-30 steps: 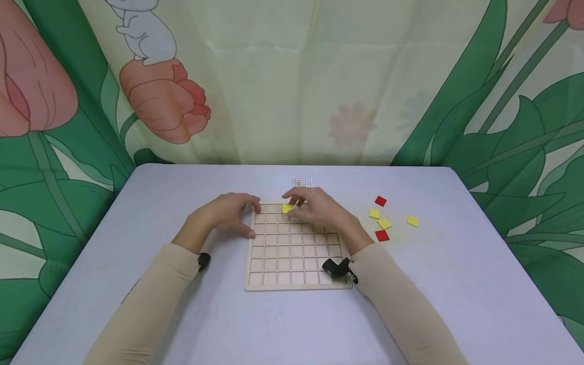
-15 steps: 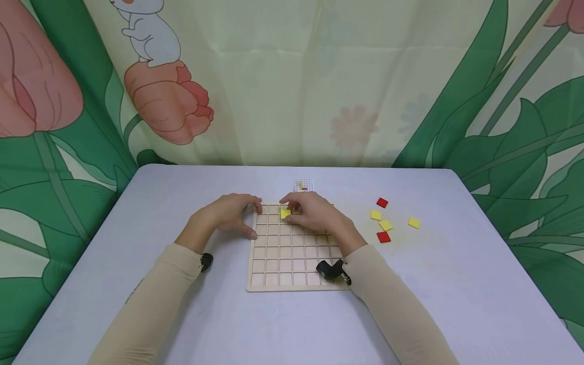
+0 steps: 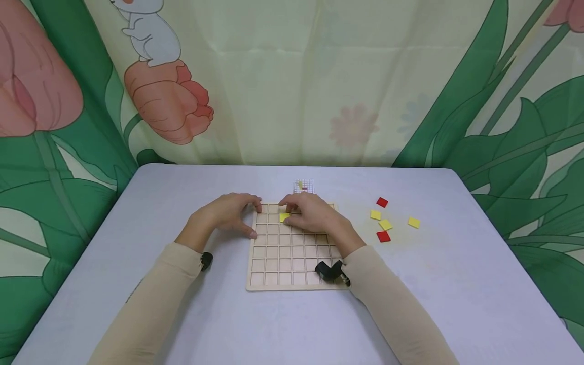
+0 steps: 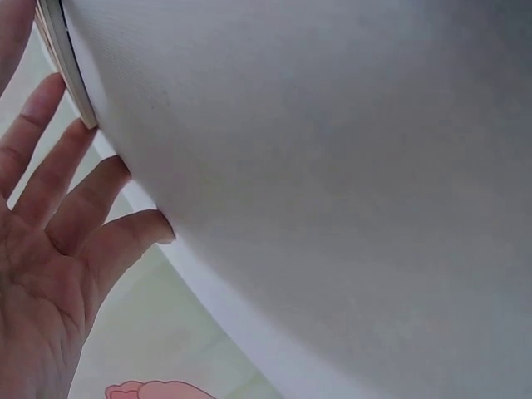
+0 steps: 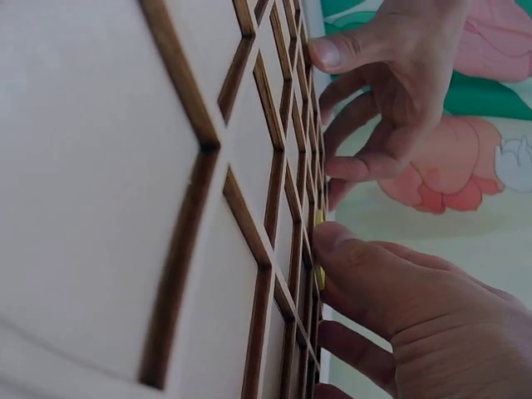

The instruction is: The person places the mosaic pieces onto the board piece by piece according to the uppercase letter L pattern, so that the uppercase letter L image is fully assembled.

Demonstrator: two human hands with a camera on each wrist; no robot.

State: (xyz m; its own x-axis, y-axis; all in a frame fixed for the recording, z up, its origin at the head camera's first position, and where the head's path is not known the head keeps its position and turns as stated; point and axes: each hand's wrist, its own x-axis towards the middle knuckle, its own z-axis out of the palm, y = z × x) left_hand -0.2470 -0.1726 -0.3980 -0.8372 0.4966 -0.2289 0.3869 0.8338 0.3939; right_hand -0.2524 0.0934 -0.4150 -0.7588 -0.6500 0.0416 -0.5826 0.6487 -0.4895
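A square wooden grid board (image 3: 272, 264) lies on the table before me. My left hand (image 3: 226, 215) rests at its far left corner, fingers spread, with fingertips and thumb touching the edge. In the left wrist view these fingers (image 4: 79, 199) reach to the board's rim. Over the far part of the grid, my right hand (image 3: 312, 212) pinches a yellow square tile (image 3: 284, 217) between thumb and fingers, in the second row from the far edge. The right wrist view shows the thumb against the tile (image 5: 321, 278), which is mostly hidden there.
Right of the board lie loose yellow tiles (image 3: 385, 224) and two red tiles (image 3: 383, 236). A small card (image 3: 303, 185) printed with a coloured grid lies just beyond the far edge. The white table (image 3: 137, 228) ends at a patterned curtain.
My right hand has brought the yellow tile slightly towards me, from the farthest row to the second. The left hand has kept its place at the corner.
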